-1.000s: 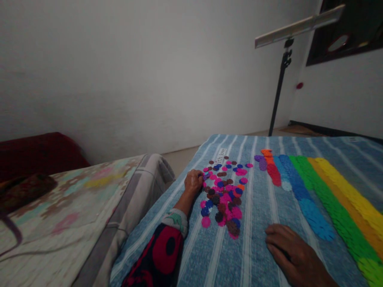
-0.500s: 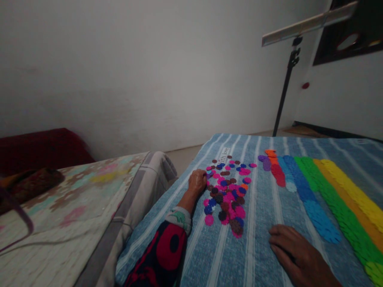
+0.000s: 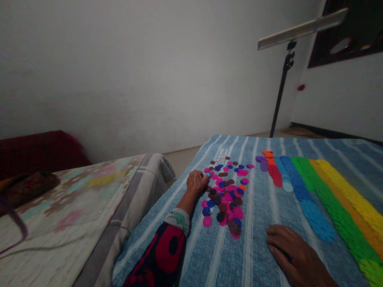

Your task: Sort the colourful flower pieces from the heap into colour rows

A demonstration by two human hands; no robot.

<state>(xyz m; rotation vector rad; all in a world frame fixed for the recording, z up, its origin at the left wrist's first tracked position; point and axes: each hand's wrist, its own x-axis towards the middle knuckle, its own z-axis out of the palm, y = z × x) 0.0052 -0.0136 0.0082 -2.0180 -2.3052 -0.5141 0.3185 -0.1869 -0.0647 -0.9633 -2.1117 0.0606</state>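
My left hand [image 3: 196, 181] rests at the left edge of a loose heap of small round discs [image 3: 226, 195] in pink, blue, brown and orange. Its fingers are curled, pinching at a purple disc at the heap's edge. My right hand [image 3: 291, 253] lies flat, fingers stretched out, on the blue striped towel [image 3: 254, 255], holding nothing. To the right, discs lie sorted in long colour rows [image 3: 317, 191]: purple, orange, red, blue, green, orange-yellow and yellow.
A mattress with a patterned sheet [image 3: 60, 215] lies to the left, with a dark red cushion [image 3: 36, 151] behind it. A light bar on a black stand [image 3: 281, 87] rises beyond the towel. White walls close off the back.
The left hand has stayed at the heap's edge, shifting only a little toward the discs. The right hand has kept still. The view swayed slightly.
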